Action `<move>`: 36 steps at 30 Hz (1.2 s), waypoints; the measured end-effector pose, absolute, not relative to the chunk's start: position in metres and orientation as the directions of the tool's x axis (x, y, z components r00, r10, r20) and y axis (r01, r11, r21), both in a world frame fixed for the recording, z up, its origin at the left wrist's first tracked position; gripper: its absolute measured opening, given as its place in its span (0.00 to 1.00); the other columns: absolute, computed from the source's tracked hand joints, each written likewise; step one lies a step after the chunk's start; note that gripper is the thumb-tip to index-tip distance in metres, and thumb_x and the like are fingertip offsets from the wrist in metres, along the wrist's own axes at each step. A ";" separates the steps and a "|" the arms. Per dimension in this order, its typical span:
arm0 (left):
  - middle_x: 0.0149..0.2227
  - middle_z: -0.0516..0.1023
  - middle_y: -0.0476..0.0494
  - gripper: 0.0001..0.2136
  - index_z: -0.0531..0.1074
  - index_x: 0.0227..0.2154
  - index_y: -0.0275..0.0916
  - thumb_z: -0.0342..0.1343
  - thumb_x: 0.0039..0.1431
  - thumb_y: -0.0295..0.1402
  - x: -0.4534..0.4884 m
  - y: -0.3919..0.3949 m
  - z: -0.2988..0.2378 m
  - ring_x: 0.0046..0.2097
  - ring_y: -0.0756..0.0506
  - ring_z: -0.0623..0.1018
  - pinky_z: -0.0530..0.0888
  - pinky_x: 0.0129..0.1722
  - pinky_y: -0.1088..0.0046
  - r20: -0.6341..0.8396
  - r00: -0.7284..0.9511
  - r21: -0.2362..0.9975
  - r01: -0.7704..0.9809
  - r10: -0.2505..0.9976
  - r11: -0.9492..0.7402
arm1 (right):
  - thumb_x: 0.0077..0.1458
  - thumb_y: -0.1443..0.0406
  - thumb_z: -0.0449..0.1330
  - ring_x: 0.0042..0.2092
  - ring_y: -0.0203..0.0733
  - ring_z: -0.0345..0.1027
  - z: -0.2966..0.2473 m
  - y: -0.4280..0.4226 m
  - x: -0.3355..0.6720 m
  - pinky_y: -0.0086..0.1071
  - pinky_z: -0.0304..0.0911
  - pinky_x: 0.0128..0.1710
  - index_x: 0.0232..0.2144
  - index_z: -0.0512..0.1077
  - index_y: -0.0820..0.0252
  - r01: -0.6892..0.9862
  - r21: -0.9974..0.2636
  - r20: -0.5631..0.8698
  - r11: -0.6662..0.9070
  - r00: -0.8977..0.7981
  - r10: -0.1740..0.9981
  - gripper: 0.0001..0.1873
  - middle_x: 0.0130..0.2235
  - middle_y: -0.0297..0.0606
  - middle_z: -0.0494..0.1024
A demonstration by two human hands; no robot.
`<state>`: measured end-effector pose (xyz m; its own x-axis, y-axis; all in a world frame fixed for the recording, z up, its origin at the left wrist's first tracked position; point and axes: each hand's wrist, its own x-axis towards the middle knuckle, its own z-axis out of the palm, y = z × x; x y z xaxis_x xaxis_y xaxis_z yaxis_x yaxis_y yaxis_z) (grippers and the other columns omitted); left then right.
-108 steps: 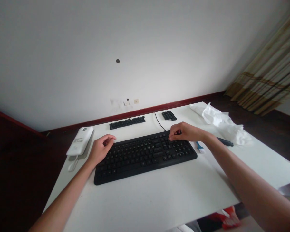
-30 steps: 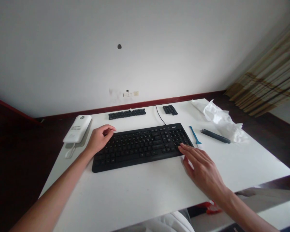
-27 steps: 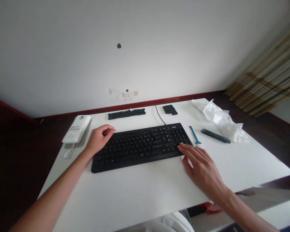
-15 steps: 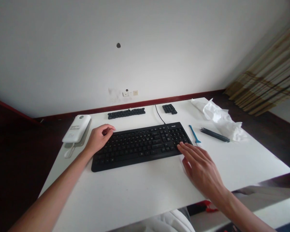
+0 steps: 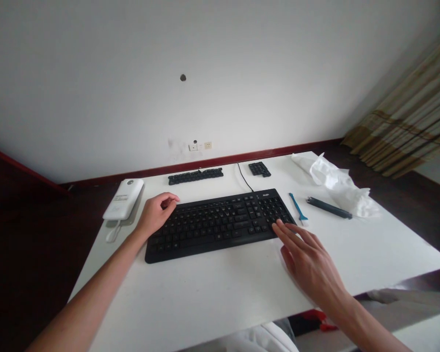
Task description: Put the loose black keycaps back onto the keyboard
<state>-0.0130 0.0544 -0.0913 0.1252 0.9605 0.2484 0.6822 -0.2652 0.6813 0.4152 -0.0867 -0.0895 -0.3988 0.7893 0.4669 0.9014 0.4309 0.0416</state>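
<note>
A black keyboard (image 5: 220, 222) lies across the middle of the white table (image 5: 212, 293). My left hand (image 5: 156, 214) rests on the keyboard's left end with its fingers curled inward, nothing visible in them. My right hand (image 5: 308, 256) lies flat at the keyboard's front right corner, fingers stretched out, the fingertips touching the corner keys. A blue-handled small brush (image 5: 298, 209) lies just right of the keyboard, beyond my right fingertips.
A white power bank (image 5: 123, 206) with a cable sits at the left edge. A strip of loose black keys (image 5: 195, 176) and a small black key block (image 5: 259, 169) lie at the back. A dark pen-like tool (image 5: 329, 208) and crumpled white tissue (image 5: 337, 186) are at right.
Since 3.6 s ago my right hand left the keyboard's upper right keys and came down flat at its front right corner. Over the last second both hands stay put; only the view shifts.
</note>
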 end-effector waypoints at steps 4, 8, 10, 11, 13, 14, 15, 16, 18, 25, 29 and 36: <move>0.37 0.84 0.48 0.09 0.81 0.36 0.42 0.56 0.64 0.37 -0.013 0.055 -0.092 0.36 0.47 0.78 0.71 0.39 0.71 0.251 0.129 0.682 0.680 0.959 -0.270 | 0.67 0.72 0.53 0.60 0.55 0.69 -0.091 -0.088 0.416 0.49 0.71 0.56 0.64 0.69 0.68 0.902 0.038 0.474 0.431 -0.396 0.787 0.24 0.62 0.46 0.77; 0.37 0.84 0.48 0.09 0.81 0.36 0.42 0.56 0.64 0.36 -0.014 0.055 -0.093 0.36 0.47 0.77 0.71 0.39 0.71 0.256 0.126 0.684 0.677 0.959 -0.272 | 0.67 0.72 0.53 0.59 0.55 0.69 -0.093 -0.090 0.414 0.48 0.72 0.54 0.65 0.66 0.67 0.908 0.031 0.477 0.418 -0.381 0.792 0.26 0.64 0.46 0.75; 0.37 0.84 0.48 0.09 0.81 0.36 0.42 0.56 0.64 0.36 -0.014 0.055 -0.094 0.35 0.47 0.77 0.71 0.39 0.70 0.259 0.133 0.679 0.680 0.957 -0.278 | 0.67 0.73 0.53 0.59 0.55 0.69 -0.092 -0.090 0.414 0.48 0.73 0.54 0.65 0.67 0.67 0.908 0.026 0.475 0.417 -0.379 0.794 0.25 0.63 0.45 0.76; 0.37 0.84 0.48 0.09 0.81 0.36 0.42 0.56 0.64 0.36 -0.014 0.055 -0.094 0.35 0.47 0.77 0.71 0.39 0.70 0.259 0.134 0.677 0.682 0.957 -0.279 | 0.67 0.73 0.53 0.59 0.55 0.69 -0.092 -0.090 0.414 0.49 0.73 0.54 0.65 0.67 0.67 0.908 0.026 0.473 0.417 -0.379 0.795 0.25 0.62 0.45 0.76; 0.37 0.84 0.48 0.09 0.81 0.36 0.42 0.56 0.64 0.36 -0.014 0.055 -0.094 0.36 0.47 0.77 0.71 0.38 0.70 0.259 0.129 0.678 0.682 0.957 -0.275 | 0.66 0.73 0.53 0.58 0.55 0.69 -0.092 -0.090 0.414 0.49 0.73 0.54 0.64 0.67 0.68 0.908 0.033 0.472 0.417 -0.382 0.794 0.25 0.62 0.45 0.76; 0.37 0.84 0.47 0.09 0.81 0.36 0.42 0.56 0.64 0.36 -0.014 0.055 -0.094 0.36 0.47 0.77 0.71 0.38 0.70 0.257 0.126 0.680 0.681 0.958 -0.273 | 0.67 0.73 0.53 0.58 0.55 0.69 -0.092 -0.090 0.414 0.49 0.73 0.53 0.64 0.67 0.69 0.907 0.037 0.474 0.419 -0.386 0.792 0.25 0.63 0.46 0.76; 0.37 0.83 0.48 0.09 0.81 0.36 0.42 0.56 0.64 0.36 -0.014 0.055 -0.095 0.36 0.47 0.77 0.71 0.38 0.70 0.255 0.126 0.682 0.679 0.959 -0.271 | 0.67 0.73 0.53 0.58 0.55 0.68 -0.092 -0.090 0.414 0.49 0.73 0.53 0.64 0.67 0.69 0.905 0.041 0.474 0.423 -0.390 0.789 0.25 0.63 0.47 0.75; 0.37 0.83 0.48 0.09 0.81 0.36 0.42 0.56 0.64 0.36 -0.014 0.055 -0.095 0.36 0.47 0.77 0.71 0.38 0.70 0.253 0.127 0.683 0.678 0.959 -0.270 | 0.67 0.73 0.53 0.58 0.55 0.69 -0.092 -0.090 0.414 0.48 0.74 0.53 0.65 0.67 0.69 0.904 0.044 0.476 0.425 -0.393 0.787 0.25 0.64 0.47 0.75; 0.35 0.83 0.49 0.09 0.81 0.36 0.42 0.56 0.63 0.35 -0.015 0.056 -0.095 0.35 0.47 0.77 0.71 0.38 0.70 0.253 0.133 0.684 0.676 0.958 -0.275 | 0.67 0.73 0.53 0.57 0.54 0.69 -0.093 -0.089 0.413 0.47 0.74 0.52 0.64 0.68 0.68 0.904 0.042 0.479 0.426 -0.393 0.785 0.25 0.63 0.46 0.76; 0.34 0.82 0.49 0.08 0.81 0.37 0.42 0.56 0.63 0.35 -0.016 0.056 -0.097 0.35 0.47 0.77 0.71 0.40 0.70 0.264 0.140 0.681 0.674 0.954 -0.287 | 0.66 0.73 0.54 0.56 0.53 0.69 -0.094 -0.089 0.413 0.47 0.74 0.53 0.64 0.68 0.69 0.907 0.040 0.484 0.420 -0.385 0.786 0.25 0.63 0.46 0.75; 0.35 0.82 0.49 0.08 0.81 0.37 0.42 0.56 0.64 0.35 -0.016 0.056 -0.097 0.36 0.47 0.77 0.72 0.41 0.70 0.265 0.145 0.678 0.675 0.953 -0.291 | 0.66 0.73 0.54 0.54 0.53 0.70 -0.094 -0.088 0.414 0.46 0.73 0.52 0.62 0.70 0.68 0.902 0.047 0.489 0.428 -0.395 0.778 0.23 0.61 0.45 0.77; 0.36 0.83 0.48 0.09 0.80 0.36 0.41 0.55 0.64 0.36 -0.014 0.055 -0.094 0.35 0.47 0.78 0.72 0.39 0.71 0.272 0.154 0.675 0.673 0.950 -0.303 | 0.66 0.73 0.54 0.51 0.50 0.73 -0.093 -0.087 0.415 0.45 0.74 0.51 0.63 0.70 0.68 0.903 0.007 0.482 0.429 -0.380 0.790 0.25 0.62 0.47 0.76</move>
